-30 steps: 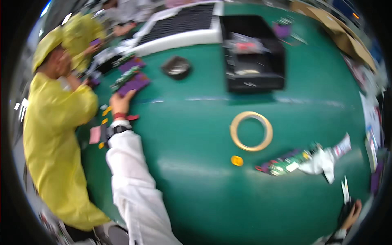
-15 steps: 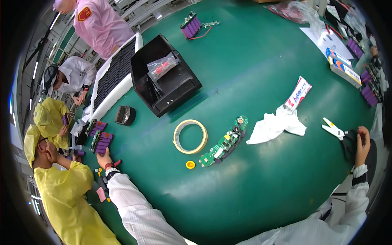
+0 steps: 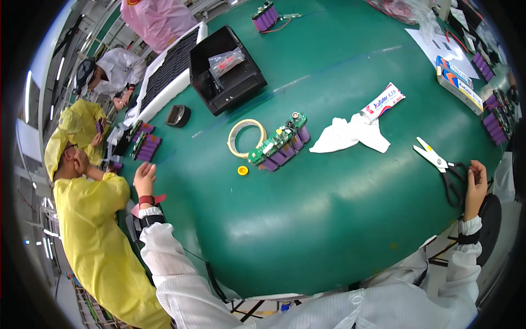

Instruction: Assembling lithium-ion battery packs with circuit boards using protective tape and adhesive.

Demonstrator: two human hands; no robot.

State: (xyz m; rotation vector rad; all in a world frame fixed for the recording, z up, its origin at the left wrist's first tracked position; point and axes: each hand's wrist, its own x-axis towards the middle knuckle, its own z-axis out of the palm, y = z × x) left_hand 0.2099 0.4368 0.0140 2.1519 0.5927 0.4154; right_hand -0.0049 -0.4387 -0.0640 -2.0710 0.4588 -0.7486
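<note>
My left hand (image 3: 144, 179) is raised at the left table edge, fingers loosely bent and apart, with nothing visible in it. Just beyond it is a battery pack (image 3: 147, 147) of purple cells, not touched. My right hand (image 3: 476, 183) hangs by the right edge beside the black handles of the scissors (image 3: 438, 160); its fingers are loosely curled and apart, and nothing shows in them. Between the hands stands another purple battery pack (image 3: 282, 143) with a green circuit board on top. A roll of pale tape (image 3: 232, 143) and a yellow cap (image 3: 243, 170) lie beside it.
A white cloth (image 3: 350, 135) touches a white tube (image 3: 382, 103). Farther off are a black bin (image 3: 241, 88), a small dark container (image 3: 178, 116) and a colourful box (image 3: 460, 91). A person in yellow (image 3: 90, 219) sits close on my left. More packs crowd the right rim.
My left hand has come away from the battery pack at the left edge, back toward me. My right hand stays beside the scissors. The whole view has shifted with my head.
</note>
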